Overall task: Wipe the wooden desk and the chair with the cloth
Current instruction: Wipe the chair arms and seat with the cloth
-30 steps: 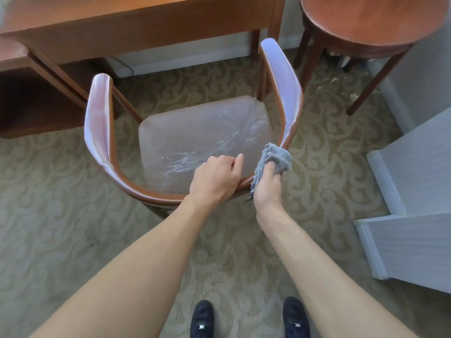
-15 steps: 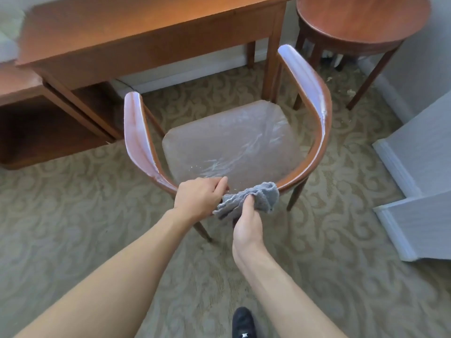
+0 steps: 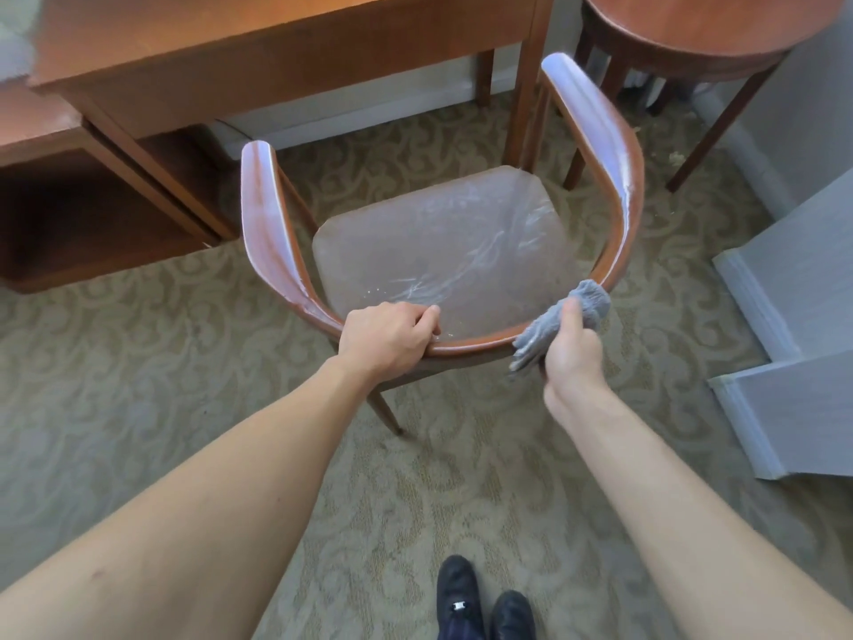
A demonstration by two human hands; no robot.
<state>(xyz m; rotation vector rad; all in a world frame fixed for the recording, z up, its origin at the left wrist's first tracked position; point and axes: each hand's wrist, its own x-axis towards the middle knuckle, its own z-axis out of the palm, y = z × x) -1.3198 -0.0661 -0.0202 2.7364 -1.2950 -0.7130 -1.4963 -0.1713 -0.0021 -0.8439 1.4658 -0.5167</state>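
Note:
A wooden chair with a curved back rail and a plastic-covered seat stands in front of the wooden desk, facing it. My left hand grips the near part of the back rail, fingers curled over its top. My right hand holds a bunched grey cloth pressed against the rail's right curve, about a hand's width from my left hand. The cloth's loose end hangs down beside my right thumb.
A round wooden side table stands at the back right. A white panelled unit juts in from the right. A low wooden shelf sits left under the desk. Patterned carpet covers the floor; my dark shoes are at the bottom.
My right hand has slid the cloth along the back rail from beside my left hand out to the right curve. My left hand keeps its grip. The view has shifted slightly.

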